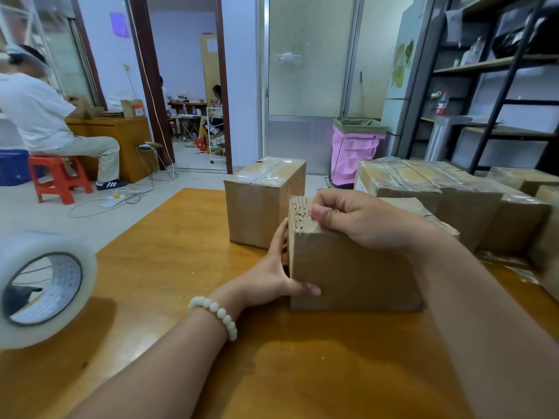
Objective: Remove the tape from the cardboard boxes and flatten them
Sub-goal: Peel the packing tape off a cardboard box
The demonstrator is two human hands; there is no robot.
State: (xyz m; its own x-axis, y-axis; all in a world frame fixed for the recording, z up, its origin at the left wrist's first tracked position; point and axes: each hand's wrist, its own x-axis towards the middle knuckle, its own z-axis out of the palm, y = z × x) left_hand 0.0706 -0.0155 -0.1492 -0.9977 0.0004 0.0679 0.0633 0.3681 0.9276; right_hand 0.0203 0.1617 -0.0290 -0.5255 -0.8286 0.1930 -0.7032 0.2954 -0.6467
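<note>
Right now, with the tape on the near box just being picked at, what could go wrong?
1. The right hand pinches the tape at the box's torn top corner; a hard pull may rip more cardboard or snap the tape short.
2. Only the left hand steadies the box, at its left side; the pull could tip or slide it on the table.
3. The roll sits by the table's left edge and might go off if jolted.

Bare forearms, one bracelet.
Round, milky-white beads strung in a single loop around the wrist behind the left hand.
</note>
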